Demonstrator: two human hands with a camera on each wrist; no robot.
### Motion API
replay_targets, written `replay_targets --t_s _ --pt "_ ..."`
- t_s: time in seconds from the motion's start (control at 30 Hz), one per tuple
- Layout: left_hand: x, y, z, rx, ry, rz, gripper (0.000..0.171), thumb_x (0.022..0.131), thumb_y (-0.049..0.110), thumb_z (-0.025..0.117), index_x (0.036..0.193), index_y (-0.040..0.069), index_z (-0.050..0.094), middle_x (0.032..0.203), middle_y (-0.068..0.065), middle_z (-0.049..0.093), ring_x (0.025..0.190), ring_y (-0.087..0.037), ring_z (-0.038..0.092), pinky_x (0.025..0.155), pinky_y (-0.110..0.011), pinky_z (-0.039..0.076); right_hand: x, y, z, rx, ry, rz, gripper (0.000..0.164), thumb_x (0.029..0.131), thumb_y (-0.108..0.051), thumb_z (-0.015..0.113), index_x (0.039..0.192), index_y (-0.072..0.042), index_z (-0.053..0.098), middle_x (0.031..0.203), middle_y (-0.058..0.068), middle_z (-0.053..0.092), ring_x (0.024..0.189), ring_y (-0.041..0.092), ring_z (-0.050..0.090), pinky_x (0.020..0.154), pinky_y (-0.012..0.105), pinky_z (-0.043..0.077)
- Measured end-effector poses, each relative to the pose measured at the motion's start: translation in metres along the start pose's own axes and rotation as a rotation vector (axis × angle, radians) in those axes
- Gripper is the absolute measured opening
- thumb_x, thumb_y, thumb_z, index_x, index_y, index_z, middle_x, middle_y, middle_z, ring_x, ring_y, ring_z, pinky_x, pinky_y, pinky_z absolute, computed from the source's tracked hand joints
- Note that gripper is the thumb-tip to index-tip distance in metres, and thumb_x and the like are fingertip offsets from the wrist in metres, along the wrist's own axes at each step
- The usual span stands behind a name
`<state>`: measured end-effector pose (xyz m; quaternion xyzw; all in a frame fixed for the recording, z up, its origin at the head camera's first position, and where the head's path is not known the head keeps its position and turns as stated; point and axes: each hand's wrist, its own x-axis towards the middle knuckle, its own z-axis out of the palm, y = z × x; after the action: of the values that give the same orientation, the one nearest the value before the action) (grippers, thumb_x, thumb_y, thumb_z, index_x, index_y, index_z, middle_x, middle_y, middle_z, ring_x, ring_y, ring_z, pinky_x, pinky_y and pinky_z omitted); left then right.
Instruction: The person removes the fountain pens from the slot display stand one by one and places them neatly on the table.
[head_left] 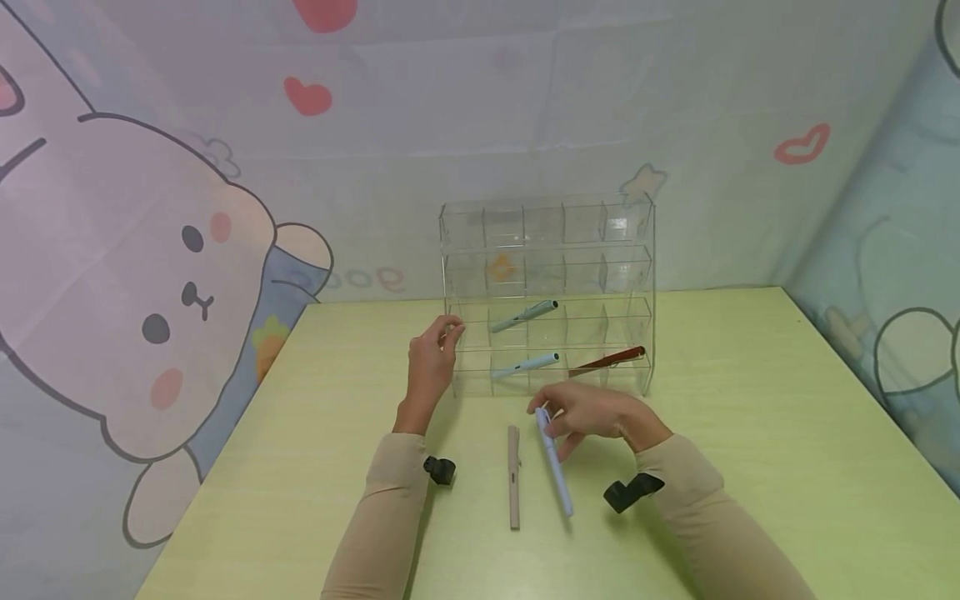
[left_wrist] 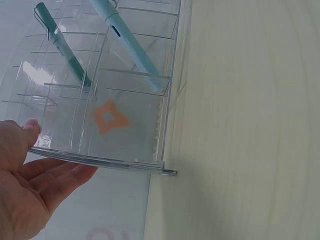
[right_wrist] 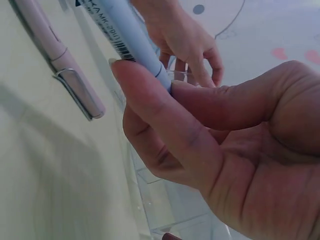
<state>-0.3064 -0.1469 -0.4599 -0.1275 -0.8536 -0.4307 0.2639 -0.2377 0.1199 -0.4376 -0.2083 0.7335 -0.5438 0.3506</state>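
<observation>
The left hand (head_left: 433, 360) pinches the clear pen rack (head_left: 545, 271) by its left edge, presumably for stability, while the right hand (head_left: 590, 412) pinches the lavender-blue pen (head_left: 556, 468) toward its far end, right of the beige pen (head_left: 513, 483).

Five pens in all: three in the rack (head_left: 544, 271), namely one green pen (head_left: 525, 316), one pale blue pen (head_left: 527, 364) and one dark red pen (head_left: 607, 361); one lavender pen (head_left: 554, 462) held in the right hand (head_left: 592, 410); and one taupe pen (head_left: 513, 483) on the bench (head_left: 757, 433). There is one rack, with four tiers; its clear plastic blurs the dividers, but each tier seems to have five compartments. Two hands show, the other being the left hand (head_left: 431, 360), and two black wrist cameras (head_left: 441, 471). The backdrop (head_left: 487, 100) carries two solid red hearts (head_left: 307, 97).
</observation>
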Motion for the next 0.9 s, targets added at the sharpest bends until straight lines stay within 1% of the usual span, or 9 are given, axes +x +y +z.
replay_targets --t_s 0.3,0.33,0.4,0.53,0.6,0.67,0.73,0.83,0.9 --pt "0.0 0.0 0.0 -0.005 0.003 -0.005 0.019 0.103 0.023 0.06 0.109 0.007 0.069 0.082 -0.015 0.066 0.075 -0.036 0.073 0.05 -0.031 0.038 0.009 0.007 0.006 -0.019 0.058 0.083 0.04 0.091 0.016 0.058 0.13 0.014 0.047 0.11 0.021 0.05 0.08 0.028 0.068 0.072 0.04 0.058" --pt "0.0 0.001 0.0 -0.002 0.002 -0.007 0.019 0.103 0.023 0.06 0.109 0.008 0.069 0.081 -0.015 0.065 0.071 -0.034 0.072 0.049 -0.031 0.038 0.009 0.007 0.007 -0.019 0.064 0.092 0.039 0.091 0.016 0.058 0.129 0.014 0.048 0.11 0.021 0.051 0.079 0.028 0.068 0.072 0.04 0.058" --pt "0.0 0.002 -0.001 -0.002 0.001 -0.007 0.018 0.102 0.023 0.06 0.108 0.009 0.069 0.078 -0.013 0.063 0.061 -0.031 0.067 0.048 -0.03 0.035 0.011 0.007 0.009 -0.023 0.07 0.103 0.039 0.091 0.016 0.059 0.128 0.013 0.048 0.109 0.021 0.052 0.078 0.027 0.069 0.072 0.039 0.058" --pt "0.0 0.003 -0.001 0.011 0.003 -0.007 0.017 0.102 0.024 0.061 0.108 0.01 0.069 0.075 -0.008 0.059 0.052 -0.021 0.057 0.047 -0.029 0.034 0.012 0.007 0.013 -0.032 0.074 0.116 0.038 0.09 0.016 0.06 0.127 0.013 0.049 0.105 0.021 0.053 0.076 0.027 0.07 0.071 0.039 0.058" --pt "0.0 0.003 -0.001 0.016 0.004 -0.007 0.018 0.102 0.024 0.06 0.109 0.01 0.069 0.075 -0.007 0.059 0.053 -0.021 0.057 0.048 -0.029 0.034 0.013 0.008 0.014 -0.039 0.074 0.118 0.037 0.09 0.017 0.059 0.126 0.013 0.049 0.104 0.021 0.053 0.075 0.027 0.07 0.07 0.038 0.058" --pt "0.0 0.002 0.0 0.016 0.003 -0.008 0.019 0.103 0.025 0.06 0.109 0.01 0.069 0.077 -0.008 0.06 0.059 -0.025 0.064 0.05 -0.03 0.037 0.014 0.009 0.016 -0.041 0.076 0.124 0.036 0.089 0.017 0.06 0.124 0.013 0.05 0.102 0.02 0.054 0.074 0.026 0.069 0.07 0.038 0.058" --pt "0.0 0.002 -0.001 0.009 0.0 -0.008 0.019 0.103 0.025 0.06 0.109 0.009 0.069 0.079 -0.012 0.063 0.069 -0.031 0.07 0.052 -0.033 0.041 0.015 0.01 0.018 -0.051 0.079 0.131 0.036 0.089 0.017 0.06 0.123 0.012 0.05 0.101 0.02 0.054 0.074 0.026 0.069 0.069 0.037 0.058" --pt "-0.001 0.002 -0.001 0.002 0.001 -0.008 0.02 0.103 0.024 0.06 0.11 0.008 0.069 0.084 -0.014 0.066 0.086 -0.037 0.073 0.057 -0.036 0.046 0.017 0.011 0.02 -0.072 0.082 0.141 0.035 0.089 0.017 0.06 0.123 0.012 0.052 0.101 0.019 0.055 0.075 0.024 0.068 0.068 0.036 0.058" --pt "-0.001 0.002 -0.002 0.003 0.002 -0.007 0.019 0.102 0.024 0.06 0.109 0.008 0.069 0.084 -0.013 0.066 0.086 -0.036 0.073 0.057 -0.037 0.046 0.018 0.011 0.022 -0.079 0.093 0.147 0.035 0.089 0.017 0.061 0.123 0.012 0.052 0.101 0.019 0.056 0.075 0.024 0.068 0.068 0.036 0.058"
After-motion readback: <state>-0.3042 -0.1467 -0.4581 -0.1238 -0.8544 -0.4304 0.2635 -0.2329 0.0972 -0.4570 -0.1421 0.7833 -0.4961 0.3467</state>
